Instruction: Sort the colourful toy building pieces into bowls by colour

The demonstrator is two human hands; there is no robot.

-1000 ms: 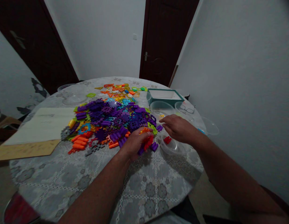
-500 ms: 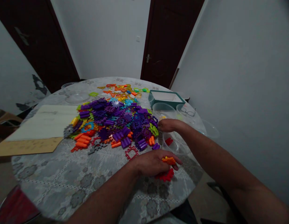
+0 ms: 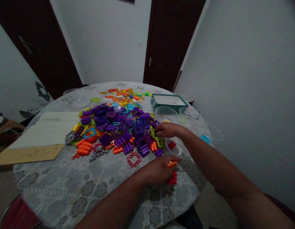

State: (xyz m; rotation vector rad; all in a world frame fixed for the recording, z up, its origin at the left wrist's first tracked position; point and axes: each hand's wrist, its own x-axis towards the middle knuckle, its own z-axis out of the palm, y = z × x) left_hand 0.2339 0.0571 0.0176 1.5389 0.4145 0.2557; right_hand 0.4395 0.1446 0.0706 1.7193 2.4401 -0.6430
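Note:
My left hand [image 3: 160, 169] is closed low over the front right of the table, holding an orange interlocking building piece [image 3: 172, 164]. Below its fingers a red toothed building piece [image 3: 172, 178] sticks out, partly covered by the hand. At the right edge of a big pile of purple building pieces [image 3: 123, 124], my right hand [image 3: 168, 129] has its fingers pinched at a lime-green toothed piece [image 3: 156, 137]; its fingertips are partly hidden. A red square frame piece [image 3: 134, 159] lies on the tablecloth left of my left hand.
Clear plastic tubs [image 3: 166, 109] stand right of the pile, one holding a red piece [image 3: 171, 145]. Behind them is a green-edged box [image 3: 171, 101], with glasses [image 3: 192, 115] nearby. Paper sheets [image 3: 48, 128] lie at left. Orange pieces [image 3: 83, 148] are at the pile's front.
My right hand has shifted slightly left onto the lime-green piece, which now sits tilted. The left hand has turned a little, covering more of the orange and red pieces.

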